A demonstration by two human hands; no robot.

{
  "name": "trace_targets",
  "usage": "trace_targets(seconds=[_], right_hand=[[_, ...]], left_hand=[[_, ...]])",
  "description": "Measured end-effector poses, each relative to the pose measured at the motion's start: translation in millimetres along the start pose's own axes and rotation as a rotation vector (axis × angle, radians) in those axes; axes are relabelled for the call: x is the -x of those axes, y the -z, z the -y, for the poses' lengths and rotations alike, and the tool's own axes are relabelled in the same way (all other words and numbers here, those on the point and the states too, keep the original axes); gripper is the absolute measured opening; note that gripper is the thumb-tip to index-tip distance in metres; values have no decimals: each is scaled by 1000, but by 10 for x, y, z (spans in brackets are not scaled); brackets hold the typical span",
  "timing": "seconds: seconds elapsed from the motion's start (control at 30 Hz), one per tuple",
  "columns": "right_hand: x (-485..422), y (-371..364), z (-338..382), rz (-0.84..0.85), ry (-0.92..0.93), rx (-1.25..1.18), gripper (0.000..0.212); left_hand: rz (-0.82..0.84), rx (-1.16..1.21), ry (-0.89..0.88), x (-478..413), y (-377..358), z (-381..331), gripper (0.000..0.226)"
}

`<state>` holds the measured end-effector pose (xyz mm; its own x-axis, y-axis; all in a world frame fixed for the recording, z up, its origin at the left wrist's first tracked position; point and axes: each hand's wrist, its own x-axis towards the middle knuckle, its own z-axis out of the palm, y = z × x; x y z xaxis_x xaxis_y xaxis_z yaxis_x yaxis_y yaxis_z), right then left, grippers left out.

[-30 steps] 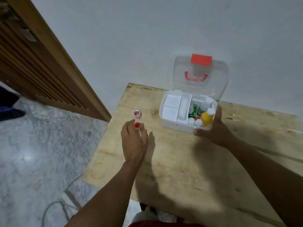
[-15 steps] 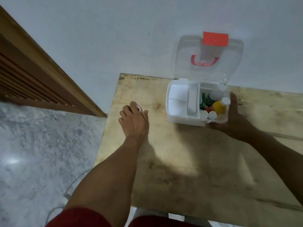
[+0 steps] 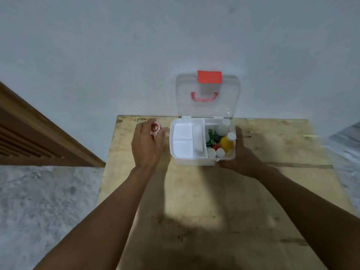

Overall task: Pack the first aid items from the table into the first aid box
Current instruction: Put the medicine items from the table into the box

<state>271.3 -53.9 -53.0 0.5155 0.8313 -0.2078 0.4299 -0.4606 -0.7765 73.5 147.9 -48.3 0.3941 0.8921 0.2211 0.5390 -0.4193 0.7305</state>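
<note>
Mid-frame, the left hand [image 3: 148, 147] is clutching two jars [image 3: 155, 127], probably light, rigid, best pinched sideways. The right hand [image 3: 240, 155] is gripping the box [image 3: 191, 162] corner.

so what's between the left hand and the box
Only bare table lies between the left hand, gripping red-capped jars, and the box, in the head view.

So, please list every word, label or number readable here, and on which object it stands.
None can be read.
The green packet in the first aid box seems to carry print, but too blurred.
The yellow bottle, red latch and the red-topped items in the left hand show no legible text.
</note>
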Motion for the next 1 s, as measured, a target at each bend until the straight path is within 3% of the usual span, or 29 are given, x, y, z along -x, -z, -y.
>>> trace_targets(seconds=[0.17,0.3,0.5,0.8,1.0], right_hand=[[35,22,-30,26,6,-39,138],[0,81,6,31,22,-56,140],[-47,94,-66,-7,62,-27,132],[-96,112,-116,-15,91,-7,131],[-83,108,-130,-12,86,15,136]], left_hand=[[145,-86,-175,-51,-197,-457,37],[277,-260,-140,-93,-350,-635,12],[209,-341,-66,-143,-455,-697,10],[279,-366,-78,-108,-468,-714,42],[189,-218,-53,63,-393,-640,76]])
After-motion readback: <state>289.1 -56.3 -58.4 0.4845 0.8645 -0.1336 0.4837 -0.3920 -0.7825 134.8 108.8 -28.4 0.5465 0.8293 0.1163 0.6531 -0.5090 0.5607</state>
